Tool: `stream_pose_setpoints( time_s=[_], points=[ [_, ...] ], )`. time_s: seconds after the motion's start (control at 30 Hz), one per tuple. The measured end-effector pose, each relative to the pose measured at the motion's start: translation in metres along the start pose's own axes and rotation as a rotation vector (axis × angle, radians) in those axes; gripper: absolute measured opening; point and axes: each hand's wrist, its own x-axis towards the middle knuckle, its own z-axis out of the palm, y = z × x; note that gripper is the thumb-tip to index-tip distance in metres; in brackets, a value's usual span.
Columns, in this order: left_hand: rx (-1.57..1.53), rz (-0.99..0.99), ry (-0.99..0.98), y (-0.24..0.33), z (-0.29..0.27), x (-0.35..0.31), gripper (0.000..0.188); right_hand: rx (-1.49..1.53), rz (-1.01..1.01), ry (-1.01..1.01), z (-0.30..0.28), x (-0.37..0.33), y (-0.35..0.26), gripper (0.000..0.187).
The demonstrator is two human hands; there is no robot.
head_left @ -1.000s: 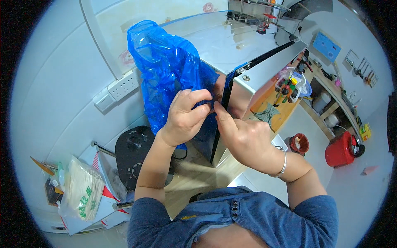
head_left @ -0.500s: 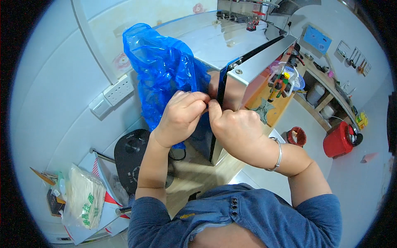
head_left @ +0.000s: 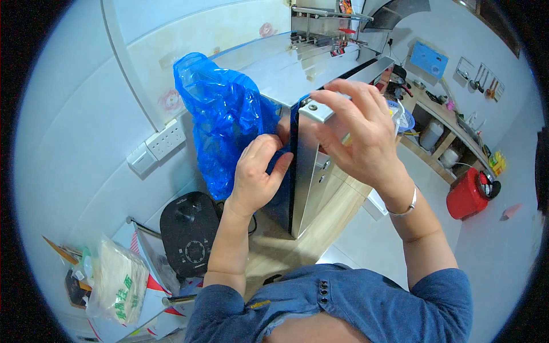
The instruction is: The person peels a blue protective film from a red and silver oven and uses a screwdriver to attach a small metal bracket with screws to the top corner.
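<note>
A cabinet with a shiny metallic top (head_left: pixel 286 66) stands in front of me, its mirror-like front door (head_left: pixel 306 171) at the near end with a dark gap behind it. My left hand (head_left: pixel 256 176) is at the cabinet's side by that gap, fingers loosely bent and thumb apart, holding nothing that I can see. Beside it, a crumpled blue plastic bag (head_left: pixel 220 106) hangs against the cabinet's side. My right hand (head_left: pixel 366 134) is raised above the door's top corner, slightly blurred, with its fingers spread and nothing visible in them.
A black appliance with a dial (head_left: pixel 186 231) stands low at left, under a wall socket strip (head_left: pixel 166 138). Nearby lies a clear bag of pale sticks (head_left: pixel 117 277). At right are a red bin (head_left: pixel 466 194) and a counter below hanging utensils (head_left: pixel 483 77).
My hands were pinched together at the cabinet's edge. They have parted: the right rose to the right and spread its fingers, while the left loosened near the same place.
</note>
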Motion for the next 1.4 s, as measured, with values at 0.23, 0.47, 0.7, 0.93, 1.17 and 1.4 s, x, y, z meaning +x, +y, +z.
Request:
stream_pose_setpoints(
  time_s=[0.23,0.47,0.7,0.93,1.17,1.4],
  points=[
    [-0.053,-0.135,0.185,0.011,0.005,-0.003,0.013,0.063,0.064,-0.123,0.017,-0.013,0.01,0.036],
    [0.048,-0.155,0.315,0.017,0.016,0.022,0.022,0.087,0.013,-0.084,0.021,-0.018,0.014,0.034],
    [0.334,0.149,0.316,0.012,0.015,0.03,0.029,0.097,0.009,-0.086,0.022,-0.02,0.012,0.034],
    [0.5,0.265,0.232,0.016,0.002,0.042,0.022,0.116,0.018,-0.082,0.022,-0.021,0.013,0.034],
    [0.387,0.241,0.306,0.008,0.001,0.047,0.01,0.107,0.013,-0.099,0.021,-0.021,0.015,0.037],
    [0.259,0.104,0.32,0.012,0.004,0.058,0.007,0.181,0.025,-0.102,0.018,-0.025,0.02,0.033]
  ],
)
